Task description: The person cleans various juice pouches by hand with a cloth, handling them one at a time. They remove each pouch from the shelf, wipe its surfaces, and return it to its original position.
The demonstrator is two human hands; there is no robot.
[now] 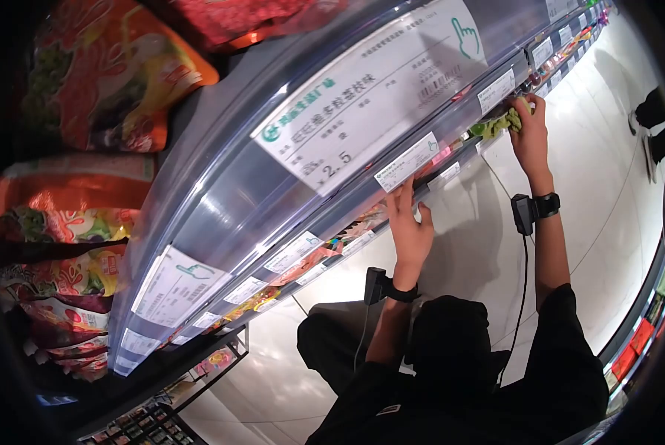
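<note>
My right hand (531,137) is closed on a green packet (502,124) at the edge of a lower shelf, its fingers bent over the top of it. To its left, my left hand (410,228) reaches up to the shelf edge beside a white price label (407,163). Its thumb stands apart from the stretched fingers, whose tips are partly hidden at the shelf, and no object shows in it. Both wrists wear black bands with a small box and a cable.
A shelf edge with a large price label (369,96) crosses the upper view. Red snack bags (87,81) fill the left side. Lower shelves hold colourful packets (262,299). A person's legs and shoes (648,122) show at the right, and a black rack (151,426) stands lower left.
</note>
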